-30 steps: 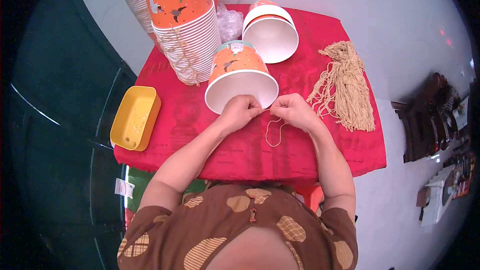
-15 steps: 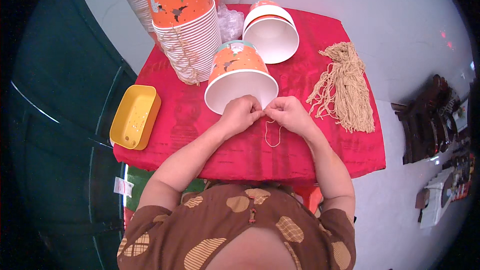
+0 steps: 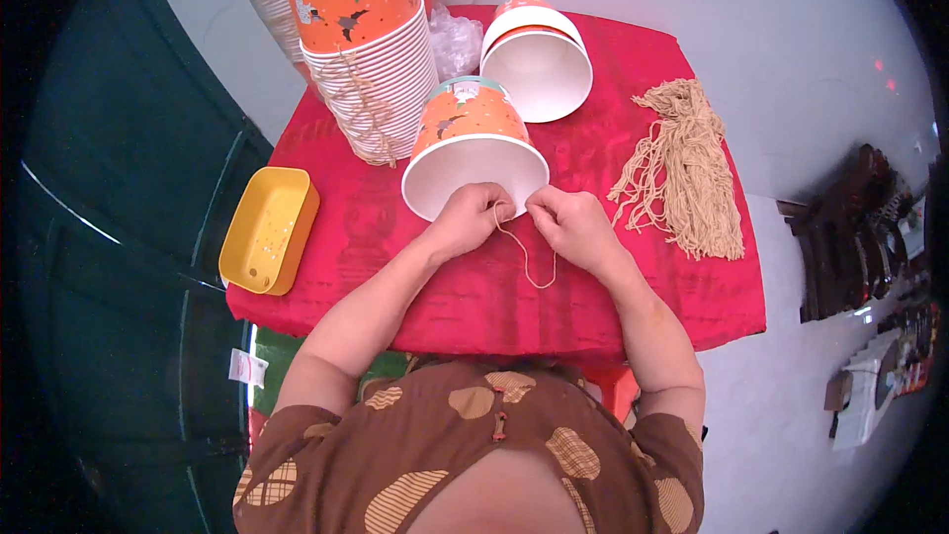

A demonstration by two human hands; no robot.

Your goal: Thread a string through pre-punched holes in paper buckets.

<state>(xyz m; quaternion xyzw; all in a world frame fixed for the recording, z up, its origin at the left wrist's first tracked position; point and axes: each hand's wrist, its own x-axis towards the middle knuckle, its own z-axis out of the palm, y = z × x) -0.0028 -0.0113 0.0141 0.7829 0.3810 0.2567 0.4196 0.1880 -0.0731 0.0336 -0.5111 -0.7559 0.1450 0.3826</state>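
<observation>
An orange and white paper bucket (image 3: pixel 472 129) lies on its side, its open white mouth facing me. At the near rim, my left hand (image 3: pixel 473 219) is closed in a pinch on a thin tan string (image 3: pixel 528 262). That string sags in a loop over the red cloth and rises to my right hand (image 3: pixel 578 229). My right hand, also closed with thumb and finger together, sits just right of the rim, a small gap from the left. Its fingertips partly hide what they pinch, but the string's other end runs into that hand.
A red-covered table (image 3: pixel 465 307) carries a tall stack of paper buckets (image 3: pixel 371 89) at back left, more buckets (image 3: pixel 539 69) lying behind, crumpled clear plastic (image 3: pixel 456 44), a bundle of tan strings (image 3: pixel 690 178) at right and a yellow tub (image 3: pixel 269 227) with small bits in it at left.
My hands have drawn slightly apart; they were touching at the fingertips. More of the string now shows, running from my left fingers down into the loop.
</observation>
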